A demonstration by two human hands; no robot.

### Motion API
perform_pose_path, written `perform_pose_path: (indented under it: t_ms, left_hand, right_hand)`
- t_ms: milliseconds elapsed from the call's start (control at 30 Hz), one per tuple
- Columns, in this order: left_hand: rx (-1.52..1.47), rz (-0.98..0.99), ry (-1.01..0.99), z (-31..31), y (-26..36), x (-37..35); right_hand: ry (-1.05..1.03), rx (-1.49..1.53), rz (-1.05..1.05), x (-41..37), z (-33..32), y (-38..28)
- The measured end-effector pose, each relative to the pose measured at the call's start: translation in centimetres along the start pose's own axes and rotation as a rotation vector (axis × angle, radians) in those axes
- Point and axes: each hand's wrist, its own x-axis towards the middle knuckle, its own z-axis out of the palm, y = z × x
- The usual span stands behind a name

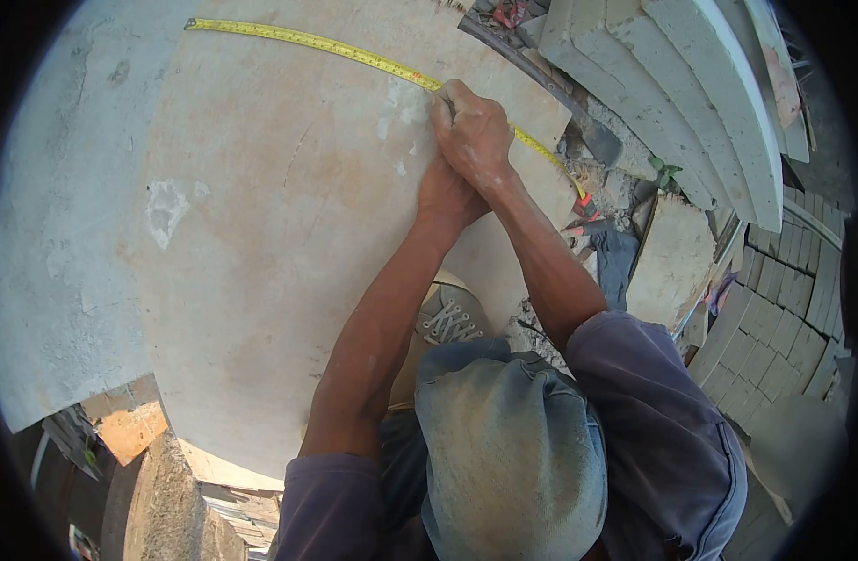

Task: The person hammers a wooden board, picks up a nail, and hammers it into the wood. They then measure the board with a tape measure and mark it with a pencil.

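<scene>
A yellow measuring tape [307,39] lies stretched across a big round slab [288,234], running from the far left rim down to the right edge, where its red and black end [584,202] hangs off by the rubble. The right hand [474,136] sits on the tape near the slab's right side, fingers curled down and pinning the blade to the stone. The left hand [445,196] is tucked just under it, touching the right wrist; its fingers are hidden, so I cannot tell whether it is wide or closed. A grey shoe [450,318] rests on the slab's near edge, and stacked curved slabs [691,103] and paving blocks [775,309] lie well off to the right. To read well here, the tape probably wants to be taut and flat with no sag or twist, the far hook snug on the rim, and the pinning pressure straight down, so the blade does not creep sideways.
</scene>
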Motion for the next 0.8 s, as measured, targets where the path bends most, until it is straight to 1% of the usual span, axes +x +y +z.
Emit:
perform_pose_path:
  t_ms: [67,167,200,267,300,333,367,400,433,500,533,567,600,633,667,700,767,800]
  left_hand:
    - [-0.036,-0.018,-0.014,0.3,-0.2,0.2]
    - [0.034,0.034,0.021,1.0,-0.3,0.2]
    - [-0.001,0.014,-0.007,1.0,-0.2,0.2]
    - [-0.035,-0.005,-0.026,0.9,-0.3,0.5]
    - [-0.02,0.039,0.108,1.0,-0.3,0.4]
    - [-0.005,0.085,0.242,1.0,-0.3,0.4]
    - [-0.004,0.085,0.247,0.8,-0.3,0.5]
    - [0.019,0.095,0.264,0.5,-0.1,0.5]
    - [0.043,0.104,0.279,0.1,0.0,0.5]
    - [0.096,0.117,0.304,-0.5,0.1,0.3]
    - [0.123,0.12,0.313,-0.8,0.0,0.1]
    - [0.126,0.109,0.308,-0.9,0.1,0.1]
    - [0.127,0.061,0.084,-0.8,0.2,0.3]
    - [0.123,0.017,-0.142,-0.8,0.2,0.4]
    - [0.091,0.01,-0.126,-0.5,0.2,0.3]
    - [0.093,0.015,-0.121,-0.1,0.0,0.5]
    - [0.061,0.029,0.023,0.5,-0.2,0.5]
    - [0.057,0.026,0.027,0.6,-0.1,0.5]
  right_hand:
    - [-0.077,-0.024,-0.036,0.4,-0.3,-0.1]
    - [-0.132,-0.005,-0.082,0.2,-0.9,-0.4]
    - [-0.129,-0.008,-0.085,0.2,-1.1,-0.6]
    - [-0.213,-0.078,-0.063,0.3,-1.4,-0.9]
    - [-0.212,-0.08,-0.067,-0.3,-1.4,-1.0]
    - [-0.191,-0.145,-0.135,-1.2,-1.2,-1.1]
    - [-0.169,-0.211,-0.205,-1.9,-0.9,-1.0]
    - [-0.168,-0.213,-0.209,-2.5,-0.5,-0.9]
    - [-0.052,-0.299,-0.223,-3.0,0.0,-0.7]
    - [0.061,-0.377,-0.24,-2.9,0.2,-0.7]
    - [0.027,-0.178,-0.143,-2.2,0.0,-0.2]
    - [-0.011,0.021,-0.043,-1.7,-0.2,0.0]
    - [-0.021,0.026,-0.044,-1.2,-0.2,0.0]
    - [-0.035,0.076,0.008,-0.7,-0.3,0.1]
    - [-0.041,0.122,0.062,-0.7,-0.5,0.1]
    - [-0.035,0.12,0.059,-0.6,-0.6,0.0]
    - [-0.093,0.044,0.01,-0.4,-0.9,-0.2]
    - [-0.096,0.039,0.006,-0.4,-0.9,-0.3]
